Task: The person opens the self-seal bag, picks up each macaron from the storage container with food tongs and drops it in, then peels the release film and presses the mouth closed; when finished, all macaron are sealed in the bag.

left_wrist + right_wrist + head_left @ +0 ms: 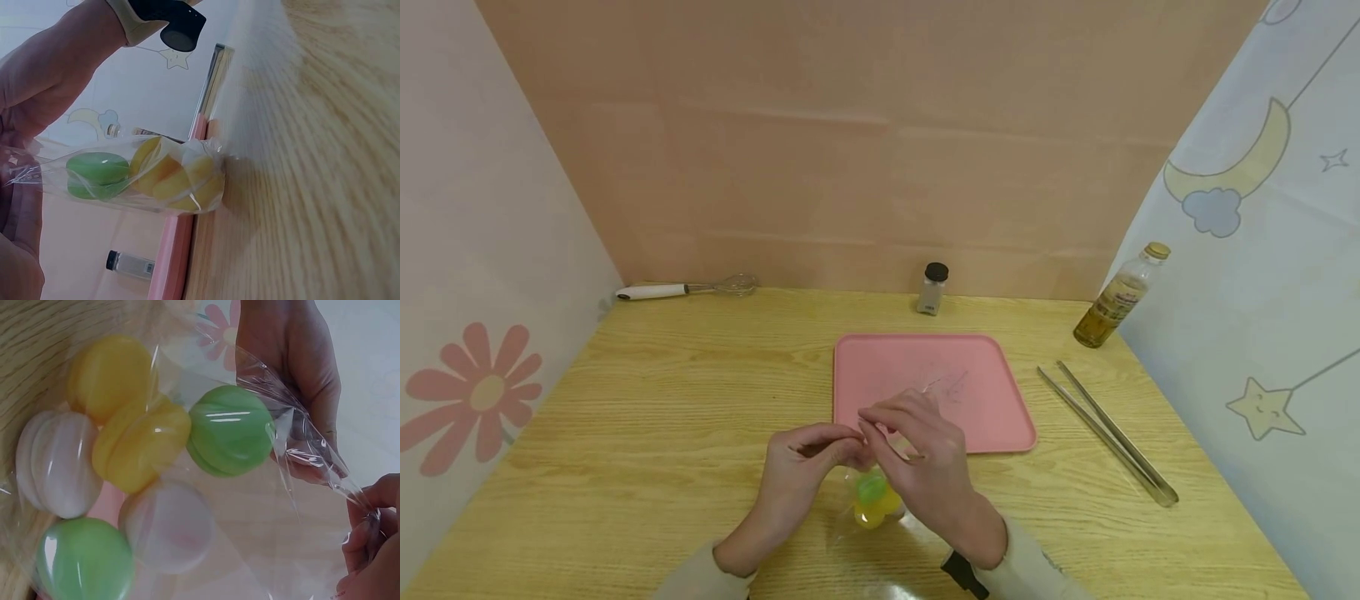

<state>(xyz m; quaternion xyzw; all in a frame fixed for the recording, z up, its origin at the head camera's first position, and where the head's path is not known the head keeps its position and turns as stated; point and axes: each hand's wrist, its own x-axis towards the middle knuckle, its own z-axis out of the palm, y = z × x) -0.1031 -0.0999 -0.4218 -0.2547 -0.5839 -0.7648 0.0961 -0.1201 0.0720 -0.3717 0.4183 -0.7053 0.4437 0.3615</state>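
A clear plastic bag (53,176) holds several macarons: green (230,431), yellow (142,442) and whitish (57,464). Its gathered neck is pinched between the fingers of my left hand (793,471) and the fingers and thumb of my right hand (928,462), close together at the near edge of a pink tray (880,367). Below my hands the filled part of the bag hangs down, its bottom at or just above the tabletop. In the right wrist view, my left hand (290,375) is behind the twisted plastic and my right hand (375,544) grips the neck's end.
Behind the tray stands a small black-capped jar (932,290). At the right are metal tongs (1112,437) and a glass bottle of amber liquid (1118,298). A white-handled whisk (685,289) lies at the back left of the wooden table (647,433).
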